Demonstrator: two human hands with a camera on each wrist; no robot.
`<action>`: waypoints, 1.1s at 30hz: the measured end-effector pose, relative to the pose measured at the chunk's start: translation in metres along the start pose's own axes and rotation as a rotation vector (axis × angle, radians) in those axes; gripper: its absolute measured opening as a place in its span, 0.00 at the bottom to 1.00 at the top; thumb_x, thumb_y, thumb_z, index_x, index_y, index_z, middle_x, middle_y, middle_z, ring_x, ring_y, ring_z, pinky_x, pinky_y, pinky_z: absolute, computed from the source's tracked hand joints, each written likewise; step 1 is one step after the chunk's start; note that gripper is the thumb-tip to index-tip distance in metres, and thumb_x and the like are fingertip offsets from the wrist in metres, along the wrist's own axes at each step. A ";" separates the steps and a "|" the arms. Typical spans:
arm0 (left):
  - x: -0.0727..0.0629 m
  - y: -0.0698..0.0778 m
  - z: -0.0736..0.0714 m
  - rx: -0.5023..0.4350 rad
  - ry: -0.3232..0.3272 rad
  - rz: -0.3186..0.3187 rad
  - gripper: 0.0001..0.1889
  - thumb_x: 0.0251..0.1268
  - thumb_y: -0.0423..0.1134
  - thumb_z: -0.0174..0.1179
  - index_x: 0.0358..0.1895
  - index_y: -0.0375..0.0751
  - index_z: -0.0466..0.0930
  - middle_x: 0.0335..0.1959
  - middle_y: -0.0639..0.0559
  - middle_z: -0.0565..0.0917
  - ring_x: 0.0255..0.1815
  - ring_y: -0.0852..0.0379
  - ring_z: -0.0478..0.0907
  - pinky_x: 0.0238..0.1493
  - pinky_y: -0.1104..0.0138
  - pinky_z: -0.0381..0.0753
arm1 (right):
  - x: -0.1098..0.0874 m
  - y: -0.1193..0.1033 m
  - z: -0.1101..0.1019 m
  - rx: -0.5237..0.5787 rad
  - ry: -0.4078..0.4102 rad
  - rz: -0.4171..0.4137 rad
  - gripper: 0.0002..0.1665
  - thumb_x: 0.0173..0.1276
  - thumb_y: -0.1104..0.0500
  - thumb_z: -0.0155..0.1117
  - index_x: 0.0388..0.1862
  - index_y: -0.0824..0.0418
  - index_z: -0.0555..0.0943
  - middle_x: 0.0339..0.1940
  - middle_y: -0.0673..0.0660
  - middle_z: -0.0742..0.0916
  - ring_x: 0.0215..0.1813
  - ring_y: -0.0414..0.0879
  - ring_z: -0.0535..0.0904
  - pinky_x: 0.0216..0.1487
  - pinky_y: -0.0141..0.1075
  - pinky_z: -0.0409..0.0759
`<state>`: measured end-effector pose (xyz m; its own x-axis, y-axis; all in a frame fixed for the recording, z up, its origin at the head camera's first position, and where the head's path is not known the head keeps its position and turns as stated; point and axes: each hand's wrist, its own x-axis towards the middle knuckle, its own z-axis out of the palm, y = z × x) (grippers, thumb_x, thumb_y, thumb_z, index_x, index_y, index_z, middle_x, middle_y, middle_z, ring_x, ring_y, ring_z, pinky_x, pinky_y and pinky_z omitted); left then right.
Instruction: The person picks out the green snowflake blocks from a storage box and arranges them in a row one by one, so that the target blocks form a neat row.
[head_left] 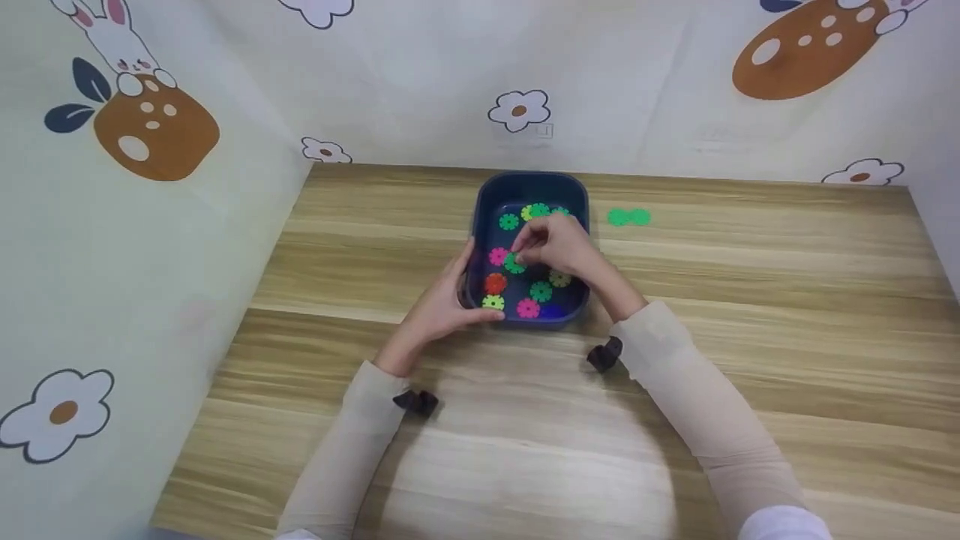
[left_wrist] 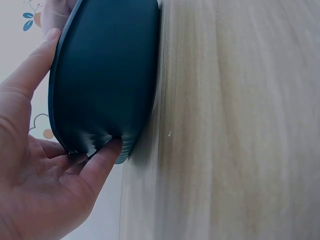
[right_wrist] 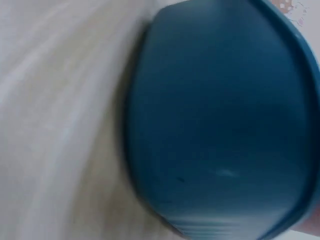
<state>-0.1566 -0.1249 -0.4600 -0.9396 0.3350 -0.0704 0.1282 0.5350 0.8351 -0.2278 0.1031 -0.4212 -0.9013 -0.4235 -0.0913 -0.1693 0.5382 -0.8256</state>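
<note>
Gripping the tub (head_left: 534, 186), left hand (head_left: 439, 309) spreads wide.

**Wood-grain tabletop (head_left: 795, 315) in a pale, cartoon-printed corner**

The cream left wall (head_left: 150, 255) carries a white rabbit (head_left: 124, 45) with pink inner ears, perched above a brown, white-spotted fruit (head_left: 157, 135) with dark blue leaves (head_left: 91, 79). Lower down is a large white flower (head_left: 64, 412) with a brown centre. The back wall (head_left: 405, 82) has faint creases, scattered smaller flowers (head_left: 519, 110) and a second spotted fruit (head_left: 806, 51) at upper right. A plain right wall (head_left: 939, 112) borders the tabletop, whose streaks run mostly crosswise. Soft light whitens its near middle.
</note>
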 end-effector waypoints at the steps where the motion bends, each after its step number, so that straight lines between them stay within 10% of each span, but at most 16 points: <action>1: 0.000 -0.001 0.000 0.002 0.001 0.003 0.64 0.48 0.56 0.77 0.82 0.52 0.39 0.83 0.45 0.49 0.82 0.44 0.50 0.80 0.46 0.54 | 0.000 0.000 -0.003 0.003 0.010 -0.004 0.05 0.62 0.62 0.74 0.37 0.62 0.88 0.37 0.59 0.90 0.35 0.44 0.82 0.41 0.31 0.82; 33: 0.002 0.002 0.000 0.021 0.005 -0.035 0.63 0.49 0.51 0.78 0.82 0.55 0.38 0.83 0.48 0.46 0.83 0.46 0.47 0.80 0.46 0.52 | -0.023 0.057 -0.118 0.302 0.488 0.103 0.09 0.63 0.68 0.71 0.41 0.71 0.85 0.24 0.40 0.86 0.28 0.31 0.83 0.35 0.22 0.82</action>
<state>-0.1580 -0.1234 -0.4586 -0.9451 0.3121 -0.0971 0.1014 0.5623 0.8207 -0.2642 0.2299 -0.4006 -0.9987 0.0430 0.0286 -0.0145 0.2972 -0.9547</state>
